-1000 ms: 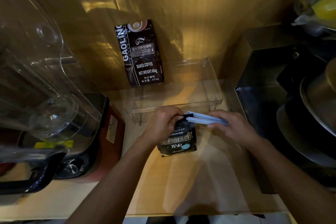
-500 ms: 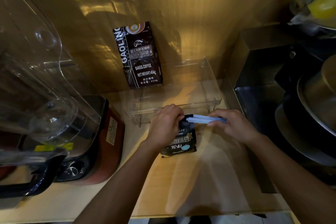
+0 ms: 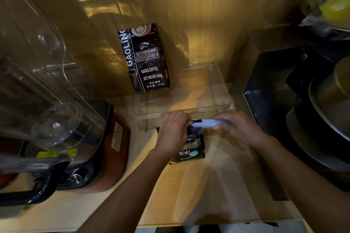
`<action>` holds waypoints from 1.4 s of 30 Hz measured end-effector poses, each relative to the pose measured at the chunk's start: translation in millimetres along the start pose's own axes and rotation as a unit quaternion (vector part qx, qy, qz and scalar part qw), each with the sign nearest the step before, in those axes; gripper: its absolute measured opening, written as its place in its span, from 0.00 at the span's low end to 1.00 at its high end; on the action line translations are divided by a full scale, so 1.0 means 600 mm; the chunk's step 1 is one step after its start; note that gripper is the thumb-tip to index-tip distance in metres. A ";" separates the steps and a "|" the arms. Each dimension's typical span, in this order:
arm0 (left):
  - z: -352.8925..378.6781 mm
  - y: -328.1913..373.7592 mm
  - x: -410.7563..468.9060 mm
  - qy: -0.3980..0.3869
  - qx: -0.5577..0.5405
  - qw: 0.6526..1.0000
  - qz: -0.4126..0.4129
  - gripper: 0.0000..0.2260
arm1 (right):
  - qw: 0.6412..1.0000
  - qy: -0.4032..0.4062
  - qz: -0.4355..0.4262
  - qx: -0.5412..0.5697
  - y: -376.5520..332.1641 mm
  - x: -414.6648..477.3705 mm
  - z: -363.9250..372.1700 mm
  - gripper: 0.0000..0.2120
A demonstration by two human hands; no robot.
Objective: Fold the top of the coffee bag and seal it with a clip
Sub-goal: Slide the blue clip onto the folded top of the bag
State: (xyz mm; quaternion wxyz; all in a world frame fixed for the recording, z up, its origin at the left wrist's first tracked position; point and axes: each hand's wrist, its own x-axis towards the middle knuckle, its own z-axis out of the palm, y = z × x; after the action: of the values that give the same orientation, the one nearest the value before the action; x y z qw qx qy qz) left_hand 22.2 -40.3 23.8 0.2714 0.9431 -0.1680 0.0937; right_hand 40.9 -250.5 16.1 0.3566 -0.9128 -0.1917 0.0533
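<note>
Pinching the folded top of the small coffee bag (image 3: 191,145) at frame centre, the left hand (image 3: 173,132) hides it, while the right hand's (image 3: 241,128) grip closes around the pale clip (image 3: 205,123) there.

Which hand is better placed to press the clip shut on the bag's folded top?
Probably the right hand: it already grips the clip at its free end, while the left hand pins the fold of the small coffee bag.

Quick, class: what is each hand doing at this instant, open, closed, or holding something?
Left hand: closed, gripping the folded top of the small coffee bag.
Right hand: closed on the pale blue clip, which lies along the bag's top.
</note>
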 end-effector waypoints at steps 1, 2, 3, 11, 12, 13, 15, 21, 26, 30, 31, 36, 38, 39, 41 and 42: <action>0.000 0.000 0.000 0.003 0.000 1.000 0.005 0.04 | 1.000 0.004 -0.003 -0.004 -0.002 0.002 0.001 0.11; 0.000 0.000 0.001 0.007 0.004 1.000 0.009 0.04 | 1.000 0.004 -0.005 -0.008 -0.003 0.003 0.002 0.11; 0.000 0.000 0.001 0.012 0.009 1.000 0.013 0.04 | 1.000 0.003 -0.007 -0.012 -0.005 0.005 0.004 0.12; 0.008 0.003 0.003 -0.013 0.075 0.997 0.027 0.06 | 0.997 -0.004 -0.035 -0.065 -0.029 0.029 0.035 0.11; 0.009 0.003 0.002 -0.021 0.090 0.995 0.028 0.07 | 0.997 0.001 -0.033 -0.065 -0.029 0.032 0.038 0.11; 0.010 0.003 0.001 -0.028 0.101 0.994 0.028 0.08 | 0.998 0.004 -0.028 -0.064 -0.028 0.033 0.040 0.12; 0.009 0.002 -0.001 -0.032 0.112 0.993 0.030 0.09 | 0.998 0.009 -0.013 -0.066 -0.023 0.032 0.042 0.13; 0.010 -0.001 -0.005 -0.008 0.099 0.995 0.027 0.10 | 0.997 0.006 0.048 0.057 -0.011 0.012 0.027 0.10; 0.015 0.004 -0.004 -0.002 0.087 0.996 0.017 0.10 | 0.978 0.022 0.097 0.182 -0.001 -0.003 0.007 0.08; 0.012 0.005 -0.002 -0.004 0.071 0.997 0.010 0.10 | 0.974 0.035 0.099 0.201 -0.007 -0.005 0.010 0.06; 0.011 0.005 -0.001 -0.001 0.066 0.998 0.006 0.10 | 0.975 0.039 0.096 0.195 -0.008 -0.004 0.012 0.05; 0.007 0.011 0.003 0.006 0.038 0.999 -0.033 0.10 | 0.979 0.051 0.087 0.178 -0.007 0.003 0.022 0.04; 0.007 0.016 0.003 0.003 0.043 0.998 -0.043 0.11 | 0.981 0.051 0.079 0.170 -0.009 0.008 0.028 0.04; 0.007 0.019 0.003 0.002 0.043 0.998 -0.048 0.12 | 0.982 0.051 0.074 0.166 -0.011 0.012 0.032 0.04; 0.007 0.022 0.002 -0.001 0.038 0.998 -0.050 0.13 | 0.985 0.051 0.063 0.155 -0.018 0.020 0.042 0.04; 0.008 0.022 0.001 -0.005 0.036 0.998 -0.048 0.13 | 0.985 0.050 0.058 0.152 -0.022 0.023 0.046 0.04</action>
State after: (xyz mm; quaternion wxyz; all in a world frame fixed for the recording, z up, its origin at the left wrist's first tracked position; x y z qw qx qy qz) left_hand 18.3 -53.5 26.5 0.2406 0.9597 -0.1206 0.0814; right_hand 42.9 -218.6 5.0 0.4967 -0.8591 -0.1101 0.0563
